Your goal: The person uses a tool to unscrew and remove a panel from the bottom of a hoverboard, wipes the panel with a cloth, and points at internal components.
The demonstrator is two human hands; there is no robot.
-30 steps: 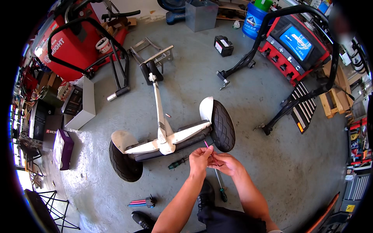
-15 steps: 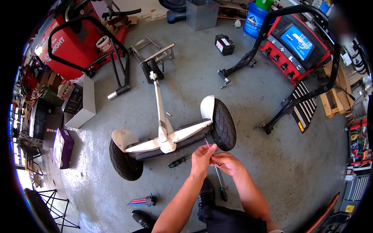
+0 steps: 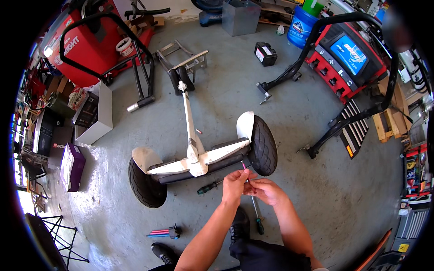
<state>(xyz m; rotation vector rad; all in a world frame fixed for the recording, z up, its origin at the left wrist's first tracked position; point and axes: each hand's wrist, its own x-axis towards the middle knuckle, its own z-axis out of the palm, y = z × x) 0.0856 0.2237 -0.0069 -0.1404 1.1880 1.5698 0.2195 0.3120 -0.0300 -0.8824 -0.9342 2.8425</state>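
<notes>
Evidently, left hand and right hand pinch a pink tool beside the scooter, its wheels still attached.

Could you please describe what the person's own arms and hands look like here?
The left hand and right hand are bare, without gloves, and no watch or bracelet shows. The left forearm and right forearm are uncovered, with no cables or clear markings.

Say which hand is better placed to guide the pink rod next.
Left hand, probably: it pinches the pink rod near the tip facing the scooter; the right hand sits farther back.
</notes>
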